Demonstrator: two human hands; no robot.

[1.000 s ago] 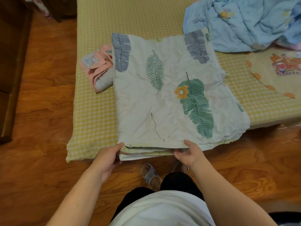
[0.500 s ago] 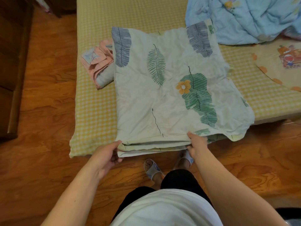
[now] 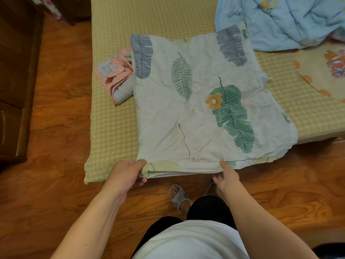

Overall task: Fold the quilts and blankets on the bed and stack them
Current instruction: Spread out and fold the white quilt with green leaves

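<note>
White cotton with a leaf print, the quilt (image 3: 196, 109) lies folded into a thick square at the near edge of the bed (image 3: 112, 128), its right corner hanging a little past the mattress. The left hand (image 3: 127, 172) grips the near left corner, thumb on top and fingers (image 3: 141, 181) curled under the stacked layers. The right hand (image 3: 226, 174) pinches the same near edge further right, thumb above, fingers below.

The step in hand looks like one more fold, or a lift of the finished bundle; which of the two I cannot tell. Either way, both grips must hold all the layers together so the edges stay even.

A small pink blanket (image 3: 116, 77) sits already folded, touching the quilt's left side, a likely base for the stack. The blue quilt (image 3: 289, 25) at the far right is unfolded, so much of the task remains.
</note>
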